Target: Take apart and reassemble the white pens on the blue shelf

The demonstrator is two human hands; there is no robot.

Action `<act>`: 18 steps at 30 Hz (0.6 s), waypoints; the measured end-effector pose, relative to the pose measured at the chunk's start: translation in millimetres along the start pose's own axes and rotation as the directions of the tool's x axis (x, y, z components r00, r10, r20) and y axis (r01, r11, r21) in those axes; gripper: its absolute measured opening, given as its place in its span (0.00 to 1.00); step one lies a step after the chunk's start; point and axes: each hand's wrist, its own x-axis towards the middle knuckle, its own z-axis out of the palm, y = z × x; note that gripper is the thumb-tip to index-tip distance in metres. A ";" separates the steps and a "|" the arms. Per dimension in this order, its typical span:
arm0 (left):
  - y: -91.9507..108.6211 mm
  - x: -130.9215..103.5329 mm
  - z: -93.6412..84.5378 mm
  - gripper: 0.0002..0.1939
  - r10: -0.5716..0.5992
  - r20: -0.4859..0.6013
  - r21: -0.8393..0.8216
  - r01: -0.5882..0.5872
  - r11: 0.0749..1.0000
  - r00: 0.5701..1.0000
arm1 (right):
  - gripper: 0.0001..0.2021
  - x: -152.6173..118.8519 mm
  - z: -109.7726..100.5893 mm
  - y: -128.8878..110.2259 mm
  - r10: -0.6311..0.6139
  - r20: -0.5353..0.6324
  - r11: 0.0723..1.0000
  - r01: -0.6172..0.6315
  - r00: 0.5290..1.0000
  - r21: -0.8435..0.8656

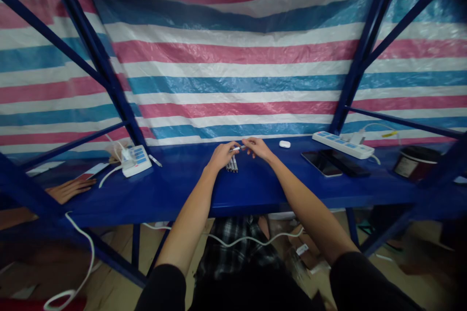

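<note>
Over the blue tabletop, my left hand point(222, 154) pinches a slim white pen point(236, 148) that lies roughly level between my two hands. The fingers of my right hand point(257, 147) are closed at the pen's darker right end; whether that end is a separate cap is too small to tell. Just below, beside my left hand, several similar white pens point(232, 164) with dark tips lie side by side on the table. Their upper ends are partly hidden by my left hand.
On the blue table point(182, 189), a power strip point(137, 161) and a white marker-like stick point(155, 161) lie left. To the right are an earbud case point(284, 144), phones point(321, 163), another power strip point(343, 145) and a dark tub point(416, 163). Another person's hand point(73, 189) rests far left.
</note>
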 end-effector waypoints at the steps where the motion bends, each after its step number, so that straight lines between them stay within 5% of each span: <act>1: -0.3 0.0 -0.1 0.13 0.006 0.000 0.001 -0.006 1.000 1.000 | 0.19 -0.3 -0.4 0.6 0.020 0.019 1.000 -0.019 1.000 -0.012; 11: 5.5 0.5 -3.8 0.14 -0.053 -0.066 0.077 0.058 0.995 0.996 | 0.16 2.3 -7.1 1.0 -0.068 -0.040 0.997 0.066 0.997 -0.036; 18: 7.5 -1.8 -4.9 0.11 -0.076 -0.097 0.161 0.091 0.983 0.992 | 0.13 5.0 -20.4 3.5 -0.167 -0.058 0.963 0.150 0.984 -0.224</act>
